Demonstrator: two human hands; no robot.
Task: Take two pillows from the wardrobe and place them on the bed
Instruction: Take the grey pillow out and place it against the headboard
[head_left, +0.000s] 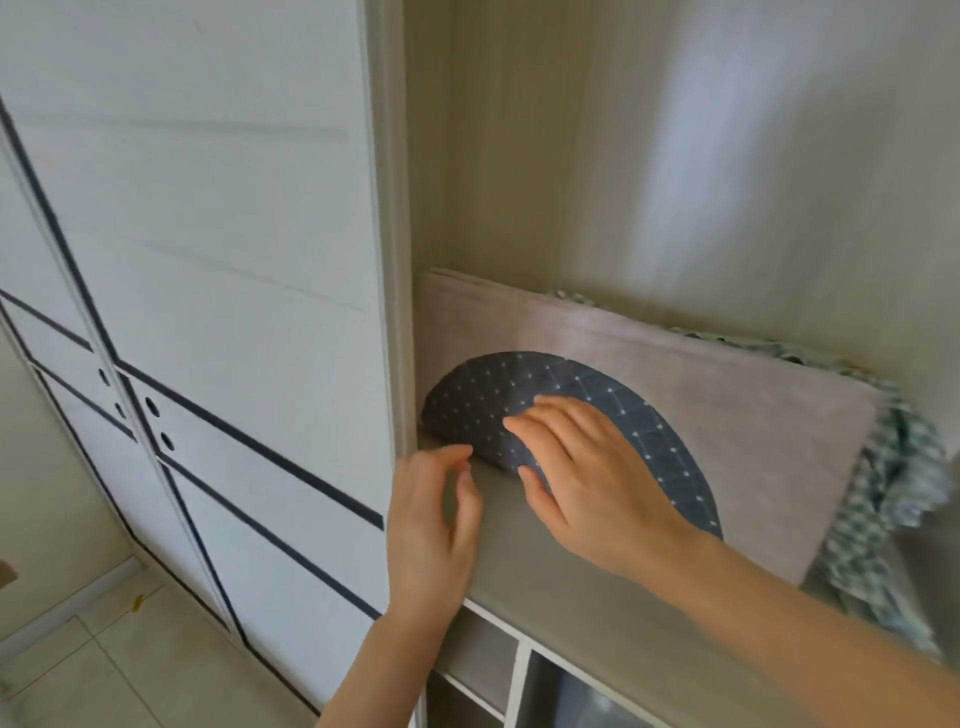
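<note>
On the wardrobe shelf (597, 597) we see a dark blue dotted pillow (483, 405) lying at the front left corner, resting against a pale pinkish folded cushion or pillow (727, 405) that leans toward the back wall, with a green checked cloth (893, 467) bunched behind it. We have both hands up at the shelf. Our right hand (587, 478) lies over the blue pillow, fingers spread and loose, touching its surface but not closed around it. Our left hand (431, 525) hovers just beside the pillow's left end, thumb and fingers apart, gripping nothing. We judge the task is at its very start: no pillow has left the shelf, the bed is out of sight, and both pillows are yet to be lifted out and carried over.
</note>
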